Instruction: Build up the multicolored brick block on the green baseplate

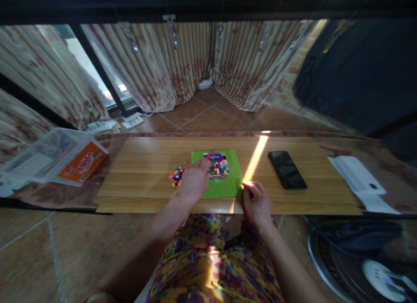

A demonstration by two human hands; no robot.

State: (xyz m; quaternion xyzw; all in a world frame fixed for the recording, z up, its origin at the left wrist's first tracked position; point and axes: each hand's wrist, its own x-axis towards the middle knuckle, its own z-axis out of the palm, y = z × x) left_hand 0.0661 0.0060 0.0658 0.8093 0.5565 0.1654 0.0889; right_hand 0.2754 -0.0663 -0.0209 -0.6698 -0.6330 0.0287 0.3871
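Observation:
A green studded baseplate point(224, 190) lies on the wooden board, bearing a block of many-coloured small bricks point(219, 164). My left hand point(194, 178) is over the plate's left side, its fingers closed together at the left edge of the brick block; whatever they pinch is hidden. Just left of that hand, a loose pile of small coloured bricks point(176, 176) lies on the wood, partly covered by the hand. My right hand point(257, 201) is closed, thumb and fingertips pinching the baseplate's lower right corner.
The wooden board point(140, 177) carries a black phone point(287, 170) at right. Left of it stands a clear plastic box point(61, 142) with an orange label. White paper point(358, 177) lies at the far right. Behind hang striped curtains point(169, 72). A bright sun streak crosses the board.

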